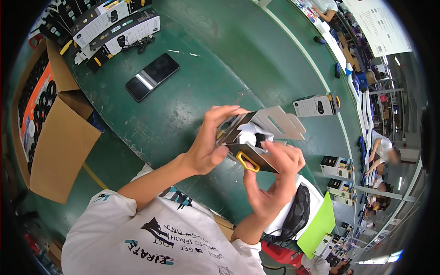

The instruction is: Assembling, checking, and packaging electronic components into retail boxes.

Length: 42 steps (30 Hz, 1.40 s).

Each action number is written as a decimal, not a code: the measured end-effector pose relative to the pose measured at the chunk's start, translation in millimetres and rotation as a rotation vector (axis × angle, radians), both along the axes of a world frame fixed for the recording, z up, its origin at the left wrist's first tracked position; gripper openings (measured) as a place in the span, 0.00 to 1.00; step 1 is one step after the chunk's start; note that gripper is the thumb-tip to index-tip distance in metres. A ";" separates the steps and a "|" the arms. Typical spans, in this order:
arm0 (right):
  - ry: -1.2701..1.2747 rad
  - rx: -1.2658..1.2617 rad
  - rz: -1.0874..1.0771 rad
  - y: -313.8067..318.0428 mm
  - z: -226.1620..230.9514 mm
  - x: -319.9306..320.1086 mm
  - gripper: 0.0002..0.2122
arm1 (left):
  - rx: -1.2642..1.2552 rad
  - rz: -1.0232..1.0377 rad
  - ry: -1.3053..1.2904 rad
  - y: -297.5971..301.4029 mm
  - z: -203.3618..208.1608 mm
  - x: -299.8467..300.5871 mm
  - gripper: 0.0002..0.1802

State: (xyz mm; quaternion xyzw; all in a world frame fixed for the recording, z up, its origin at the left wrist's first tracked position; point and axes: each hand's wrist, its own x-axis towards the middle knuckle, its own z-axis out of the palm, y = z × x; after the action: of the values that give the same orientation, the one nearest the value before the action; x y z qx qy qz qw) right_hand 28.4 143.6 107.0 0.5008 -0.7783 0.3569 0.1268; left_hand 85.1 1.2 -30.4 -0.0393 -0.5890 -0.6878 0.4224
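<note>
The left hand point(206, 146) and right hand point(277, 172) grip a box point(259, 156). A white item point(247, 138) seems packed; the flap point(269, 120) isn't closed yet. Rightward beyond sits a seemingly finished carton point(314, 107).

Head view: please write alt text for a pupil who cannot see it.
The left hand and right hand hold an open black cardboard box, a round white item inside and a yellow loop outside, above a green table. A rectangular black smartphone lies beyond; a brown cardboard carton stands at left.

The scuffed green tabletop point(197, 82) carries a black phone point(152, 77), with boxes point(143, 28) and a black cable point(140, 44) beyond.
</note>
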 end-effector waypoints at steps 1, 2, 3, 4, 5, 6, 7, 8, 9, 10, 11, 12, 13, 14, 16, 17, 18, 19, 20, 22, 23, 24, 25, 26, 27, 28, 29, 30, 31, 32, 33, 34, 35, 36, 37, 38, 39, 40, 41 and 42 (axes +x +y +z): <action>-0.012 -0.004 0.041 -0.6 0.2 -0.1 0.29 | -0.039 0.020 -0.026 -0.6 -1.8 -0.9 0.45; -0.031 -0.003 0.058 -2.4 -1.7 0.3 0.29 | -0.036 0.051 -0.029 -0.4 -3.1 -2.9 0.45; -0.030 -0.004 0.054 -1.6 -3.8 1.1 0.29 | -0.036 0.046 -0.028 -2.4 -5.3 -3.2 0.45; -0.110 -0.035 0.051 -0.4 -6.4 1.8 0.29 | -0.105 0.052 -0.044 -5.4 -7.9 -1.4 0.44; -0.189 -0.066 0.050 1.2 -9.5 2.0 0.29 | -0.173 0.058 -0.061 -6.8 -9.1 -0.4 0.43; -0.309 -0.103 0.059 3.6 -14.2 3.2 0.30 | -0.176 0.059 -0.065 -3.7 -6.0 1.2 0.43; -0.313 -0.106 0.061 3.5 -19.6 2.6 0.30 | -0.070 0.027 -0.034 2.8 0.3 2.2 0.41; -0.213 -0.172 0.049 2.0 -24.9 1.1 0.32 | 0.036 -0.005 -0.004 6.6 4.6 2.7 0.39; -0.113 -0.239 0.034 -0.6 -27.5 -1.6 0.33 | 0.032 -0.006 -0.009 6.2 5.8 0.8 0.39; 0.085 -0.200 -0.027 -3.6 -22.0 -6.1 0.36 | -0.010 0.002 0.004 4.9 6.4 -1.3 0.37; 0.158 -0.349 -0.075 -12.0 -24.4 -11.1 0.32 | -0.051 0.008 0.015 3.5 7.2 -2.0 0.36; 0.228 -0.182 -0.113 -8.9 -17.5 -10.6 0.27 | -0.023 -0.009 -0.042 4.9 13.5 2.1 0.34; 0.298 -0.016 -0.149 -6.8 -7.6 -8.6 0.22 | -0.027 -0.017 -0.053 4.5 15.2 3.7 0.34; 0.276 0.093 -0.161 -8.6 -7.6 -4.9 0.13 | -0.048 0.036 -0.055 4.5 16.1 3.5 0.34; 0.261 0.108 -0.175 -8.9 -9.4 -3.2 0.11 | -0.034 0.118 -0.013 7.8 24.7 -0.9 0.30; 0.261 0.126 -0.173 -6.5 -6.9 -2.9 0.11 | -0.040 0.103 -0.022 6.5 24.0 -1.1 0.30; 0.250 0.123 -0.188 -6.2 -6.6 -4.4 0.11 | -0.073 0.077 -0.014 3.7 22.1 -2.8 0.29; 0.201 0.093 -0.155 -6.9 -6.7 -6.9 0.12 | -0.107 0.051 -0.005 0.5 20.5 -4.2 0.28; 0.151 0.063 -0.121 -5.3 -7.2 -9.0 0.12 | -0.114 0.036 -0.014 -4.9 19.0 -4.0 0.28; -0.143 -0.357 -0.009 4.7 -26.7 -14.2 0.12 | -0.271 -0.042 0.025 -15.9 14.8 -4.9 0.28; -0.339 -0.720 0.020 7.4 -48.5 -13.5 0.13 | -0.276 -0.057 0.022 -17.2 17.3 -5.5 0.28; -0.440 -0.808 -0.042 14.2 -57.0 -13.4 0.13 | -0.238 -0.123 -0.042 -16.6 22.4 -2.9 0.28; -0.447 -0.811 -0.047 15.1 -67.4 -11.1 0.13 | -0.200 -0.187 -0.106 -15.4 25.7 -0.4 0.27; -0.504 -0.718 -0.030 13.2 -77.2 -7.7 0.14 | -0.124 -0.174 -0.087 -5.2 27.8 -3.1 0.25; -0.555 -0.632 -0.013 7.4 -84.2 -5.6 0.15 | -0.131 -0.179 -0.090 -2.9 28.1 -4.1 0.25; -0.703 -0.640 0.039 2.7 -89.4 -0.7 0.17 | -0.084 -0.167 -0.081 -1.3 27.9 -4.6 0.24; -0.818 -0.634 0.031 4.6 -94.1 1.2 0.16 | -0.037 -0.157 -0.072 -0.7 27.9 -6.4 0.23; -0.852 -0.614 0.041 0.9 -91.0 0.3 0.17 | -0.043 -0.162 -0.076 -1.1 27.9 -7.3 0.23; -0.884 -0.595 0.049 -3.1 -87.1 -1.5 0.17 | -0.044 -0.148 -0.078 -1.5 27.9 -8.9 0.23; -0.884 -0.603 0.043 -5.4 -86.9 -1.3 0.17 | -0.044 -0.134 -0.080 -0.8 28.1 -11.1 0.23; -0.894 -0.629 -0.010 -8.9 -87.2 -1.4 0.18 | -0.051 -0.142 -0.081 2.4 29.7 -14.8 0.23; -0.904 -0.654 -0.064 -11.0 -86.6 -1.9 0.20 | -0.065 -0.101 -0.071 8.2 32.5 -18.9 0.23; -0.902 -0.663 -0.072 -11.3 -81.0 -2.7 0.20 | -0.078 -0.061 -0.060 10.9 35.3 -22.4 0.24; -0.861 -0.682 -0.040 -9.7 -70.9 0.1 0.20 | -0.133 -0.061 -0.016 9.6 39.2 -23.9 0.25; -0.819 -0.700 -0.008 -8.0 -64.1 2.1 0.20 | -0.131 -0.070 -0.024 9.0 42.1 -27.1 0.25; -0.790 -0.713 -0.017 -5.7 -62.7 0.6 0.20 | -0.134 -0.108 -0.016 9.2 44.2 -31.1 0.25; -0.761 -0.674 -0.083 -1.2 -62.0 0.4 0.21 | -0.131 -0.151 -0.011 14.1 46.8 -30.3 0.25; -0.780 -0.661 -0.086 4.2 -76.1 -8.0 0.21 | -0.108 -0.194 -0.110 12.1 34.5 -37.5 0.25; -0.799 -0.650 -0.088 8.8 -89.3 -13.8 0.21 | -0.116 -0.205 -0.105 13.4 26.8 -38.8 0.25; -0.801 -0.622 -0.067 13.6 -86.4 -10.1 0.19 | -0.198 -0.095 -0.073 17.3 28.1 -38.7 0.24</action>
State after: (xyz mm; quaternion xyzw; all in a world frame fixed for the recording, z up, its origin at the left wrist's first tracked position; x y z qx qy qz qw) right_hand 18.3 157.2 20.6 0.2378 -0.6384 0.7315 -0.0269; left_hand 46.3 18.5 -2.3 -0.0837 -0.6666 -0.6464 0.3617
